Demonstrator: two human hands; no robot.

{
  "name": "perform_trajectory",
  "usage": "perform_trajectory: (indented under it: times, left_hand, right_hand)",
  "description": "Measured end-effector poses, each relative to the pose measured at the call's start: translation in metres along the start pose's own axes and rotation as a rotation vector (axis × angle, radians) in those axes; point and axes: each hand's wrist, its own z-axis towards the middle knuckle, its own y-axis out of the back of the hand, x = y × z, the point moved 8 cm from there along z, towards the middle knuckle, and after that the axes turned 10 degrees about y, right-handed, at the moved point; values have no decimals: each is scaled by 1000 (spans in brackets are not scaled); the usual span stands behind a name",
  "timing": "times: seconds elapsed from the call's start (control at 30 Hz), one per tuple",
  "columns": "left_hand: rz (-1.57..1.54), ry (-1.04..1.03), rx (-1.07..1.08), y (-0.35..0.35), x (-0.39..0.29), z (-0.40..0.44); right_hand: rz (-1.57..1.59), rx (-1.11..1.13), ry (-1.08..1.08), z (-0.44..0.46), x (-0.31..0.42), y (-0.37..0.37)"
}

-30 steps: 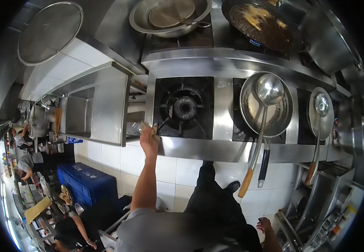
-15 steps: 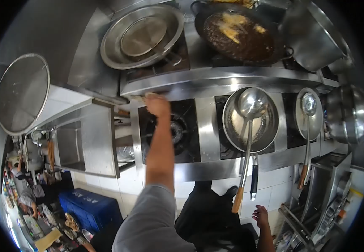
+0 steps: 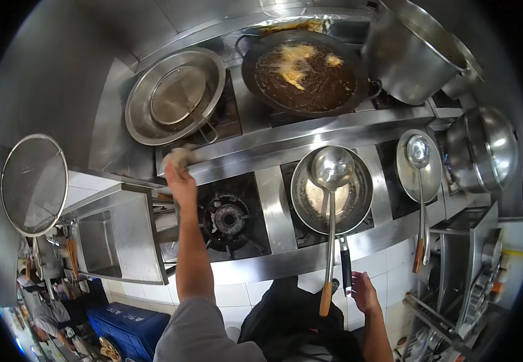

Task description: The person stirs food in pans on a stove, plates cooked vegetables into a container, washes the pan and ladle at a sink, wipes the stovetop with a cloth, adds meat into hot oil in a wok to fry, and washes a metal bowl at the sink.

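Note:
My left hand [image 3: 181,181] is closed on a light cloth [image 3: 179,159], which lies against the left end of the raised steel ledge [image 3: 261,145] behind the bare burner [image 3: 229,219]. My right hand [image 3: 364,291] hangs low near the pan's black handle, its fingers apart and holding nothing. A pan [image 3: 332,205] sits on the middle burner, with a wooden-handled ladle [image 3: 332,167] resting across it. Farther right is a smaller pan with another ladle [image 3: 418,151].
Behind stand a steel bowl [image 3: 144,120] with a strainer, a wok [image 3: 309,78] of bubbling dark oil with yellow food, and a tall pot [image 3: 409,54]. To the left are a sink [image 3: 101,241], a hanging round mesh strainer [image 3: 34,187] and a blue crate [image 3: 122,326]. Co-workers are at far left.
My left hand has moved with the cloth from the front edge near the burner to the rear ledge. My right hand has risen closer to the pan handle. The view has shifted toward the back burners.

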Motion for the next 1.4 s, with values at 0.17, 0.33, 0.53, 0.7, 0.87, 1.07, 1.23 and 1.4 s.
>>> perform_trajectory:
  times: [0.17,0.33,0.53,0.7,0.87,1.07,1.23,1.4]
  left_hand:
    - [64,-427,154,-110,-118,-55]
    - [-253,-538,728,-188,-242,-107]
    - [207,-417,343,-77,-86,-49]
    - [1147,99,578,-120,84,1]
    - [-687,866,350,-305,-110,-150]
    - [-388,-362,460,-181,-261,-149]
    - [77,-624,551,-179,-117,-153]
    - [-35,-832,787,-69,-151,-282]
  right_hand:
    - [-194,141,3,9,25,-63]
    - [-536,39,86,24,37,-71]
    - [-537,-4,79,-13,19,-36]
    - [-568,-108,144,-65,0,6]
    - [-510,-236,59,-104,-30,31]
    - [-432,-284,43,-126,-54,58]
    - [-449,-282,67,-122,-53,77]
    - [-480,-239,108,-110,-23,81]
